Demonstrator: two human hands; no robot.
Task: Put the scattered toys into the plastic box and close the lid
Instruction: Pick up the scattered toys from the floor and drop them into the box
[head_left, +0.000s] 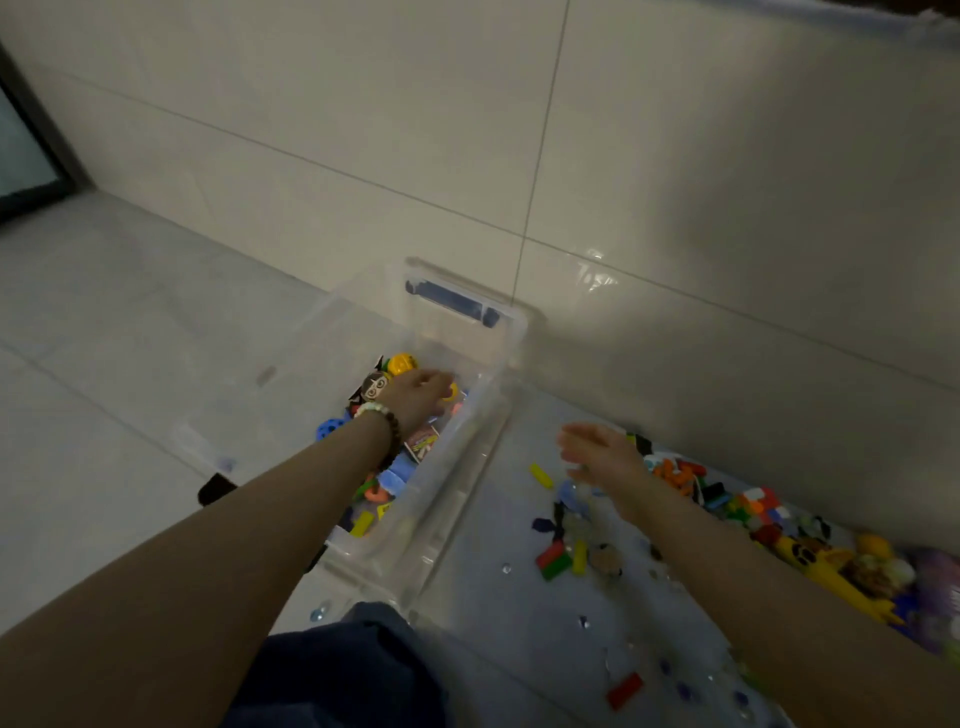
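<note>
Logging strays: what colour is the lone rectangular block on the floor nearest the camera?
Red; the small rectangular block shows best in the head view.

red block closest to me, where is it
In the head view, the red block lies at lower right, right of the plastic box, among small scattered beads.

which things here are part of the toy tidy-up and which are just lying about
Job: plastic box, toys in it, scattered toys right of it, left hand with a yellow toy at its fingertips, right hand.
Just there: tiled wall, dark door frame, bracelets.
</note>
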